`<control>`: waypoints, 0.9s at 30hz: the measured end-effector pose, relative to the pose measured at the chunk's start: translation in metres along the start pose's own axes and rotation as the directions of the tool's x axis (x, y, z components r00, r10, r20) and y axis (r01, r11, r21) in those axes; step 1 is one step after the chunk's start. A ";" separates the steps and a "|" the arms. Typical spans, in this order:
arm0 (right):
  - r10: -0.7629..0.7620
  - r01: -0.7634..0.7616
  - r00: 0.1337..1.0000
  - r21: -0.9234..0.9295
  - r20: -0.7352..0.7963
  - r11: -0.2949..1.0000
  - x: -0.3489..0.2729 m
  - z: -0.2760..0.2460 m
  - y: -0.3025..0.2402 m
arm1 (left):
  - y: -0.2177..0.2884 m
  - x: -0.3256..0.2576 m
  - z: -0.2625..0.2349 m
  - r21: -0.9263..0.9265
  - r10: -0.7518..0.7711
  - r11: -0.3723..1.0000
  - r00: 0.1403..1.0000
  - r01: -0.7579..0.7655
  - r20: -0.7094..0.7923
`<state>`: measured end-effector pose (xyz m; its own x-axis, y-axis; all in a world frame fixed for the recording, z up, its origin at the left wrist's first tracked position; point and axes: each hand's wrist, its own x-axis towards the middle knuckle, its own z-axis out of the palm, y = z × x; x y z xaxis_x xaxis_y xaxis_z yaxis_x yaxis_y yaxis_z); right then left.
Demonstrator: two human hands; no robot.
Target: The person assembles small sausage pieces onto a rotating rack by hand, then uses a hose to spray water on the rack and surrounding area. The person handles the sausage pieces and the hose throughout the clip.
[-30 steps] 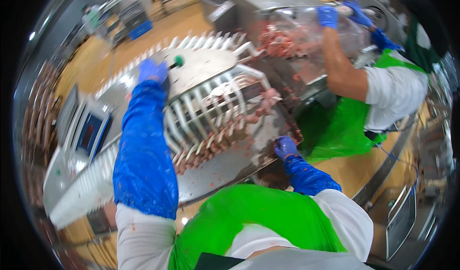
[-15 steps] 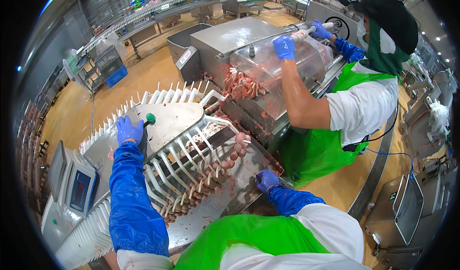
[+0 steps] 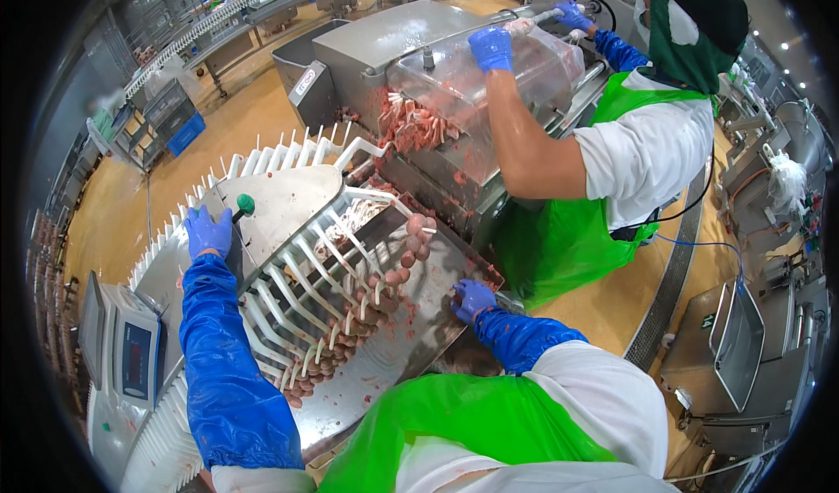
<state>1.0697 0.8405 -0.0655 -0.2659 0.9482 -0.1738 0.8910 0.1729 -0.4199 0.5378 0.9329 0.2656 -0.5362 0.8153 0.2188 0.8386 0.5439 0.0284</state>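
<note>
My left hand, in a blue glove, lies with its fingers spread on the metal cover of a hook conveyor. Just right of its fingertips is a green knob on a dark stem. White hooks ring the cover. From the hooks on the near right side hang strings of pinkish-brown sausage links. My right hand, also gloved, is at the right part of the steel tray below them, fingers loosely bent and apart. I see nothing held in it; its palm is hidden.
A co-worker in a green apron stands at the right, both gloved hands on a steel machine with a clear cover. Reddish meat scraps lie against that machine. A scale display stands at the left, and a grey bin stands behind.
The whole view has shifted, so most things appear farther left and up. My right hand has moved a little along the tray and its fingers have loosened. My left hand stays beside the knob.
</note>
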 end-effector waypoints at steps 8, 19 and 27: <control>-0.009 0.007 1.000 -0.055 -0.020 0.998 -0.001 -0.017 -0.008 | -0.006 0.005 0.003 -0.059 0.008 0.998 1.000 -0.008 0.010; -0.072 0.062 0.978 -0.058 -0.196 0.996 -0.005 -0.014 -0.011 | -0.009 0.003 0.005 -0.107 0.037 0.993 0.998 -0.043 -0.055; -0.066 0.054 0.976 -0.065 -0.205 0.996 -0.004 -0.014 -0.013 | -0.008 0.005 0.009 -0.116 0.023 0.993 0.998 -0.031 -0.066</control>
<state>1.0640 0.8383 -0.0465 -0.2431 0.9691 0.0410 0.8974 0.2408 -0.3697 0.5270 0.9345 0.2578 -0.5091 0.8128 0.2832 0.8602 0.4918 0.1350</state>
